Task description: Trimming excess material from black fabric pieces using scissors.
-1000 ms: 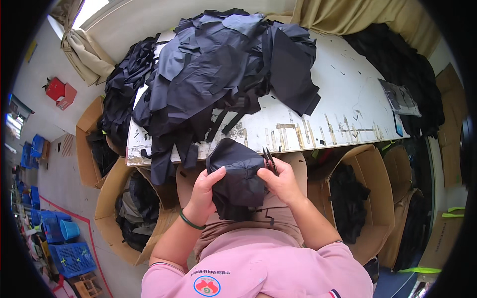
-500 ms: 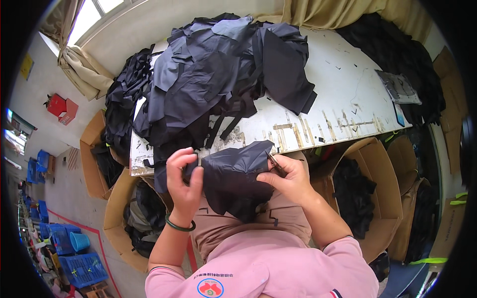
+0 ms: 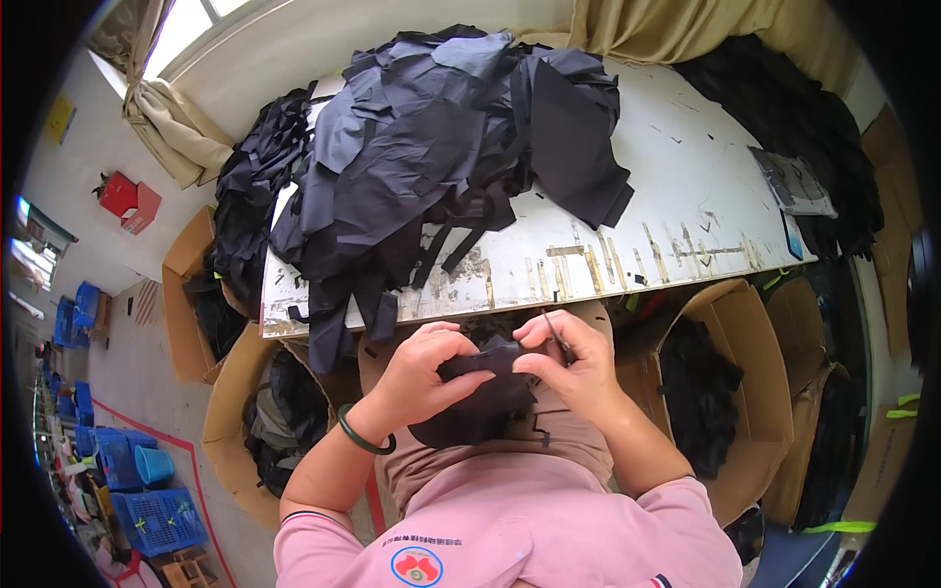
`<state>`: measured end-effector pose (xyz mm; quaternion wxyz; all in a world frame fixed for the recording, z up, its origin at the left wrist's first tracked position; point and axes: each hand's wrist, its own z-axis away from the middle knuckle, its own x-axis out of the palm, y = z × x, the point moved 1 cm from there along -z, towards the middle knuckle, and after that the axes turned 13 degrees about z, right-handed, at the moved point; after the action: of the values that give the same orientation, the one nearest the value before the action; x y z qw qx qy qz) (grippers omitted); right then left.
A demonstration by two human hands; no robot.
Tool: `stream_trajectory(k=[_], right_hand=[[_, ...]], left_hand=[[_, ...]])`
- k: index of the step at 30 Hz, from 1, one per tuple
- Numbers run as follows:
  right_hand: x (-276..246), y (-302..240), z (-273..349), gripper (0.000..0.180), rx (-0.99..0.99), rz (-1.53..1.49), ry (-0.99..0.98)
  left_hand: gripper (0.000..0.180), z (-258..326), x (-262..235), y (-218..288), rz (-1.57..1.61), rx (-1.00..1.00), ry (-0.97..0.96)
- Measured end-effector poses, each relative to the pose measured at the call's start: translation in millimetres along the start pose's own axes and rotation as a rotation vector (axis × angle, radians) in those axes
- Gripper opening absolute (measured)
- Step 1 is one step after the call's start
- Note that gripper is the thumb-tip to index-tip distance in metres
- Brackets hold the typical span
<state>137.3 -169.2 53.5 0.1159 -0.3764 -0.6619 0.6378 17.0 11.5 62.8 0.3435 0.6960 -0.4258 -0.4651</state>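
Over my lap, a piece of black fabric [image 3: 480, 404] is stretched between my two hands, its lower part hanging onto my thighs. My left hand [image 3: 423, 372], with a dark green bangle at the wrist, is closed and pinches the left end of the fabric between thumb and fingers. My right hand [image 3: 573, 361] pinches the right end with thumb and forefinger. Tucked in the same hand is a small dark metal tool that looks like thread snips [image 3: 557, 333], its tip pointing away from me. The fingers partly cover the tool.
A big heap of black fabric pieces [image 3: 421, 147] lies on the worn white table [image 3: 686, 211], some hanging over its front edge. Cardboard boxes with dark pieces stand left [image 3: 227, 436] and right [image 3: 760, 392] of my legs. More black material [image 3: 794, 108] is piled at the far right.
My left hand has come in to the right and now grips the fabric; before, its fingers were raised apart. The fabric is bunched closer between both hands. My right hand has barely moved.
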Motion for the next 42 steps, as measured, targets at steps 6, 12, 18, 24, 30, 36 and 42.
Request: stream_trajectory(k=[6, 12, 18, 24, 30, 36, 42], right_hand=[[4, -37, -12, 0.036, -0.341, 0.321, -0.087], [0, -24, 3, 0.016, -0.172, 0.351, -0.095], [9, -24, -6, 0.024, -0.319, 0.197, -0.154], [1, -15, 1, 0.041, -0.205, -0.302, -0.291], [29, -18, 2, 0.038, -0.322, -0.367, -0.318], [16, -8, 10, 0.044, -0.271, -0.295, -0.259], [-7, -1, -1, 0.034, -0.278, -0.098, -0.027]], left_hand=[[0.019, 16, -4, 4, -0.027, 0.009, -0.044], [0.023, 9, 11, 6, -0.010, 0.077, -0.014], [0.025, 23, -13, 15, 0.046, 0.076, -0.021], [0.017, 27, -21, 9, 0.921, -0.238, -0.196], [0.025, 18, 52, -32, 1.316, -0.355, -0.396], [0.034, 24, 77, -44, 1.302, -0.595, -0.410], [0.018, 14, 31, -39, 0.701, -0.136, 0.166]])
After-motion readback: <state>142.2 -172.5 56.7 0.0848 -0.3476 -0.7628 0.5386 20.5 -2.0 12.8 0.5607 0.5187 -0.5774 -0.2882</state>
